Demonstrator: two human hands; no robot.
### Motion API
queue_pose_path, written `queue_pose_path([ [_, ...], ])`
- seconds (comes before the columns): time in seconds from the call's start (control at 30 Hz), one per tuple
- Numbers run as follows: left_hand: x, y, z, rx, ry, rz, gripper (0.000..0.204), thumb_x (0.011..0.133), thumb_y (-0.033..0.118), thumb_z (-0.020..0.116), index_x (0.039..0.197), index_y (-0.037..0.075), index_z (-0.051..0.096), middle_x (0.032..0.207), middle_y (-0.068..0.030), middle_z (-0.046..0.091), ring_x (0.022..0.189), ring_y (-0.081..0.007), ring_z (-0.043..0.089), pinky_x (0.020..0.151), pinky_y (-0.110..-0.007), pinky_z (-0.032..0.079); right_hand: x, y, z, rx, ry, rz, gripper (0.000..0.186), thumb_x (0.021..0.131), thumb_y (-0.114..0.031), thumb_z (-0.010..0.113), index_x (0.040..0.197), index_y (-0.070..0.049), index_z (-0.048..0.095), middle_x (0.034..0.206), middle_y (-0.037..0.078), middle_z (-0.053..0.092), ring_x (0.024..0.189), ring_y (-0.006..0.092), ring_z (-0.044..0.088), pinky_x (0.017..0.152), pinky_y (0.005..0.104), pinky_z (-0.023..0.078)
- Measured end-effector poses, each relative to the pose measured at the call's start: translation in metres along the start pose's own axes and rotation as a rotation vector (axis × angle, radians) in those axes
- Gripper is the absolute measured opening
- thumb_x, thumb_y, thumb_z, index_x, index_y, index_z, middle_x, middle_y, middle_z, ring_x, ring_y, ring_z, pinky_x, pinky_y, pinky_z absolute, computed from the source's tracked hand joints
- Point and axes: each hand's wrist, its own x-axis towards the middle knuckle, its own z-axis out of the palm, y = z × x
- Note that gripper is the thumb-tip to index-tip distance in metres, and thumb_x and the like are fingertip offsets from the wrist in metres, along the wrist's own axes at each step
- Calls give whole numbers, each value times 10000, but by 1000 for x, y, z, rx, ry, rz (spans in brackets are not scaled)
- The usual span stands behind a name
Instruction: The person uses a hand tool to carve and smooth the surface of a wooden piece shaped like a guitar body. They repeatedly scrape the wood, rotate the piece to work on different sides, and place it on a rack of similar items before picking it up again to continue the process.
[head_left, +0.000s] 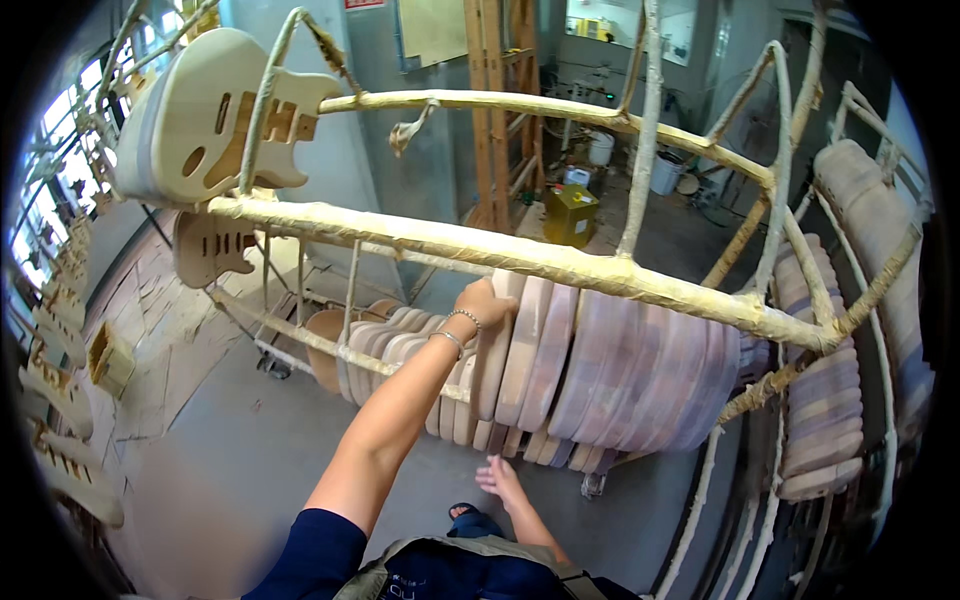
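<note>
A long row of unfinished wooden guitar bodies (640, 370) stands edge-up, side by side, on the lower tier of a rack. My left arm, with two bracelets at the wrist, reaches over the rack's lower rail. My left hand (484, 302) is closed on the upper edge of one pale guitar body (490, 365) at the left end of the closely packed group. Below the row, my right hand (497, 478) holds nothing, and its fingers are spread apart near the bodies' bottom edges.
A wrapped rail (480, 250) of the rack crosses above the row. More guitar bodies (190, 130) stand at its upper left. Another loaded rack (820, 400) is at the right. Beyond are a yellow-green can (570, 216), white buckets (665, 175) and a wooden ladder-like frame (492, 120).
</note>
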Motion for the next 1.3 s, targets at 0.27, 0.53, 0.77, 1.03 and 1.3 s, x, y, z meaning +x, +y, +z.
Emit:
queue_pose_path([
  [0.27, -150, -43, -43, -200, 65, 212, 559, 720, 323, 683, 1150, 20, 494, 971, -178, 614, 886, -254, 597, 796, -358, 464, 111, 30, -17, 1170, -787, -157, 738, 861, -568, 383, 1381, -65, 241, 1429, 118, 269, 1281, 310, 296, 1032, 484, 255],
  [0.53, -355, -149, -44, -785, 64, -172, 702, 691, 131, 762, 1279, 44, 388, 1188, -71, 511, 1077, -157, 482, 927, -326, 407, 82, 26, 9, 527, -511, -54, 891, 740, -738, 392, 1384, -135, 269, 1416, 37, 300, 1284, 279, 270, 1049, 481, 218],
  [0.77, -501, -175, -32, -657, 70, -418, 717, 683, 144, 765, 1286, 73, 383, 1180, -75, 523, 1094, -158, 484, 952, -320, 389, 109, 66, 22, 276, -482, -43, 892, 719, -706, 488, 1343, -89, 329, 1339, 71, 393, 1201, 273, 379, 1000, 452, 312],
  [1.03, -589, -45, -98, -293, 338, -260, 1021, 651, 426, 766, 1385, -9, 206, 1417, -202, 273, 1275, -286, 346, 1014, -314, 313, 10, 25, 170, -4, -1057, -119, 922, 530, -368, 836, 1260, -25, 389, 1197, 77, 487, 1078, 237, 482, 913, 394, 410],
  [1.3, -704, 26, -38, -507, 1406, 374, 671, 646, 60, 702, 1249, 87, 409, 1217, -124, 458, 1272, -367, 315, 1068, -561, 153, -178, 56, 346, -391, -1965, 85, 851, 479, -386, 872, 1136, 21, 518, 1102, 91, 568, 1031, 227, 538, 889, 380, 429],
])
